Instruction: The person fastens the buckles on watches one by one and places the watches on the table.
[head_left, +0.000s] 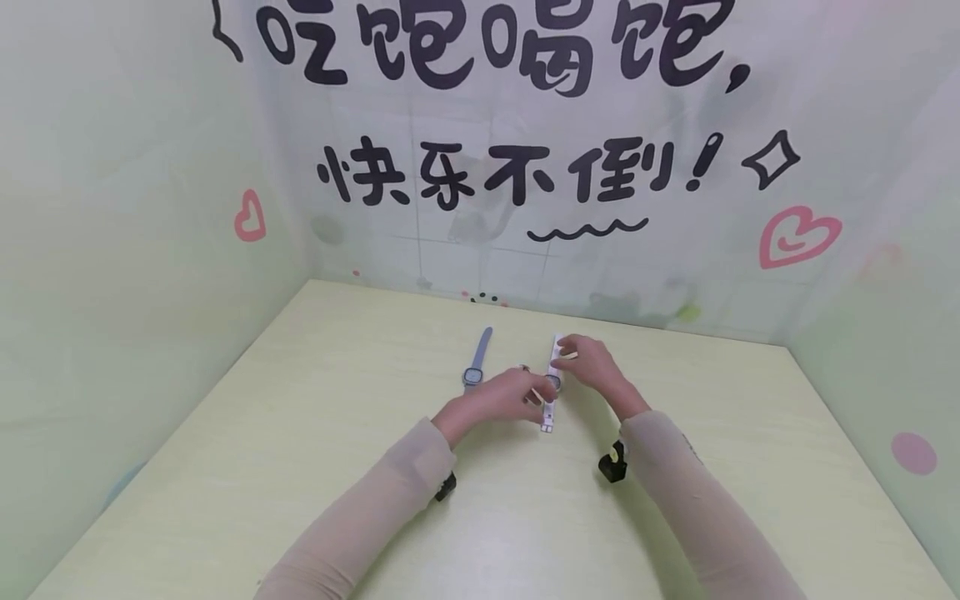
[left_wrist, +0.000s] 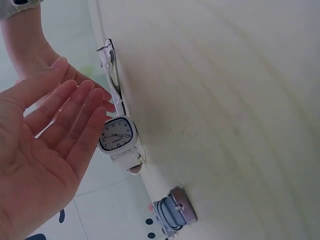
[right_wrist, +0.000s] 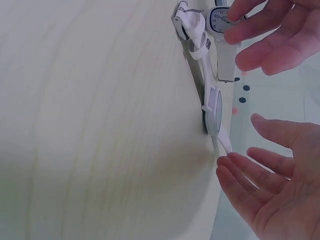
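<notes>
A: Log the state?
B: White watch [left_wrist: 118,135] on desk [head_left: 247,467], right of blue watch [head_left: 472,376]; my left hand [left_wrist: 47,162] open beside it, right hand [right_wrist: 295,187] open by its strap [right_wrist: 224,142]; touch unclear, no grip seen.
A: Step, next move?
B: I judge alignment in hand; next calls for a light straightening nudge, both sides.

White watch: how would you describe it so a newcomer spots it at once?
In the head view, a pale table spreads below the black lettering. Toward its back, the white watch lies between the left hand and the right hand. Its white strap and case set it apart from the blue-grey watch on its left.
</notes>
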